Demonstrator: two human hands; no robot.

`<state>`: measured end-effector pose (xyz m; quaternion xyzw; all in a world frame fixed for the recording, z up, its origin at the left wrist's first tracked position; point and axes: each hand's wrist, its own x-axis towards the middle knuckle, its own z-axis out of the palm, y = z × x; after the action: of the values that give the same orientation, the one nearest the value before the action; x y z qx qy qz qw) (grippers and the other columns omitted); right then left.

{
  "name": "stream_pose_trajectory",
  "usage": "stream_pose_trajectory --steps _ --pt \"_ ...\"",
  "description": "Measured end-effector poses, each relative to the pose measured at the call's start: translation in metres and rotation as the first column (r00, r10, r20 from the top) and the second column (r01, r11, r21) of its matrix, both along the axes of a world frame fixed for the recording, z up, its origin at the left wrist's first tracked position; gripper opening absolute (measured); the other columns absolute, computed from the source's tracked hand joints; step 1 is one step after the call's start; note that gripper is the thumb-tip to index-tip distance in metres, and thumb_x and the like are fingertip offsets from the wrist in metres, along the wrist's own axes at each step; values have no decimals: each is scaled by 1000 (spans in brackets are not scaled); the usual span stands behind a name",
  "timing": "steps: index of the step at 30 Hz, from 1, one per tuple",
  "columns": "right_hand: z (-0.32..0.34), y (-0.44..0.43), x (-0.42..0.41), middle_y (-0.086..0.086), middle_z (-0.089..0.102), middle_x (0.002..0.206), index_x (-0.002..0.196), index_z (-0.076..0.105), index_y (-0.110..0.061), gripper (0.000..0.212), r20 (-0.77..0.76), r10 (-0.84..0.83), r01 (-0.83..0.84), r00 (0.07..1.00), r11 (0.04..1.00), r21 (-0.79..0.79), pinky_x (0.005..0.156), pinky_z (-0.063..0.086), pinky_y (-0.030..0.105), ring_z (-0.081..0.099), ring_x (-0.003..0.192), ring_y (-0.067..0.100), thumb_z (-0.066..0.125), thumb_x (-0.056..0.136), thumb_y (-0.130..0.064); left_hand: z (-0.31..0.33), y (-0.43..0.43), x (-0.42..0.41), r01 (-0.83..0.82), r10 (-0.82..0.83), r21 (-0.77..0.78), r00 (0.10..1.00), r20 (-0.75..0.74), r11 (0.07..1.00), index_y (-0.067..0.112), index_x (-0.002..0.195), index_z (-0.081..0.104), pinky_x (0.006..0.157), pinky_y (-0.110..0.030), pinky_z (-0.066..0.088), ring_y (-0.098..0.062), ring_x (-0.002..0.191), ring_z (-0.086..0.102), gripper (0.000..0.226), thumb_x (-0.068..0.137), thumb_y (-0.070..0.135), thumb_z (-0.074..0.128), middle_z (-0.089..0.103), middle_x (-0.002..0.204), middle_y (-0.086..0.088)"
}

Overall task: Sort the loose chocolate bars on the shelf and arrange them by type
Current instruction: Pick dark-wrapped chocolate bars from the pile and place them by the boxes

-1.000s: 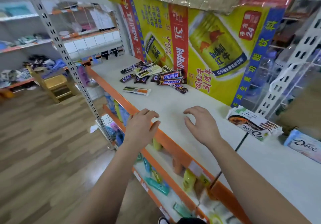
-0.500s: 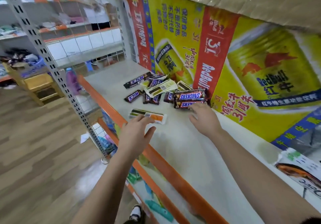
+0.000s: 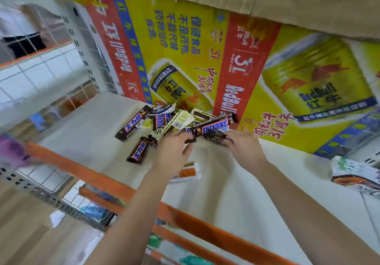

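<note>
both hands are now reaching into the chocolate bar pile [image 3: 174, 120] at the back of the shelf [image 3: 226, 192], having moved in from its front edge. right hand [image 3: 244, 149] is curling its fingers round the lower snickers bar [image 3: 214, 136]. left hand [image 3: 174, 151] is touching the pile's near edge, grip unclear. sorting is only starting: bars are lying mixed against the red bull carton [image 3: 185, 59].

The left hand [image 3: 172, 151] covers most of a white-and-orange pack [image 3: 190, 172]. Its fingertips are lost at the edge of the pile [image 3: 160, 120], so its grip cannot be read. The same goes for the right hand [image 3: 244, 147] over a dark bar [image 3: 214, 136]. Lower wrappers in the pile are overlapped. A pack [image 3: 353, 172] is cut by the right edge. Goods [image 3: 96, 209] on the lower shelf are blurred.
</note>
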<state>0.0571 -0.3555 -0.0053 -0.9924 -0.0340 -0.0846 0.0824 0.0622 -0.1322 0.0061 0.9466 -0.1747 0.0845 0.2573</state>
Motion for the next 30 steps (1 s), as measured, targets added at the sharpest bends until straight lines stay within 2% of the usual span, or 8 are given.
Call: stream_pose_trajectory --steps 4,8,12,18,22,24,27,30 --pt "11 -20 -27 6 67 100 120 55 -24 27 -91 -157 174 983 959 223 71 42 35 59 95 31 51 95 -30 -3 -24 30 120 -120 38 993 -13 992 16 117 59 81 -35 50 -24 98 57 28 89 21 54 58 115 -3" --pt "10 -44 -58 -1 62 88 124 56 -27 35 -168 -200 246 965 912 327 69 39 27 59 87 21 61 89 -29 -11 -52 53 198 -196 90 980 -31 976 16 127 48 92 -42 46 -28 109 52 45 84 19 60 51 124 -6" --pt "6 -56 -84 -5 63 91 122 59 -27 41 -221 -250 322 943 858 401 62 38 12 57 78 11 70 82 -23 -15 -72 62 138 -144 177 989 22 974 17 127 44 97 -45 39 -31 114 48 54 80 25 68 52 123 -9" --pt "8 -68 -110 -10 58 104 132 51 -29 64 -278 -217 324 936 840 435 64 40 6 61 91 11 67 73 -9 -21 -86 62 261 -267 144 963 24 955 10 112 54 86 -44 45 -32 101 53 29 84 11 61 52 111 -12" --pt "8 -84 -129 -9 63 89 109 63 -26 37 -266 -270 354 925 868 349 65 43 19 60 79 14 73 74 -22 -17 -97 40 303 -304 48 953 7 952 10 107 50 70 -45 49 -34 89 56 22 86 8 56 48 109 -13" --pt "8 -94 -142 -10 59 79 93 64 -25 17 -246 -269 336 931 895 295 57 35 16 56 75 14 70 78 -26 -11 -105 24 322 -322 19 947 4 946 13 107 44 61 -40 43 -36 83 57 21 88 10 52 54 101 -12" --pt "8 -112 -171 -9 59 71 92 58 -26 7 -222 -296 360 929 865 350 54 40 18 57 67 14 62 86 -27 -1 -125 -7 375 -382 -104 923 -52 921 16 108 43 59 -35 36 -32 80 59 21 91 18 54 61 88 -6" --pt "11 -136 -207 -3 65 74 97 57 -22 11 -192 -365 412 911 787 458 58 48 26 64 64 14 59 87 -17 4 -157 -42 413 -446 -216 885 -133 885 17 112 44 67 -34 35 -24 87 54 26 92 31 54 59 94 -2"
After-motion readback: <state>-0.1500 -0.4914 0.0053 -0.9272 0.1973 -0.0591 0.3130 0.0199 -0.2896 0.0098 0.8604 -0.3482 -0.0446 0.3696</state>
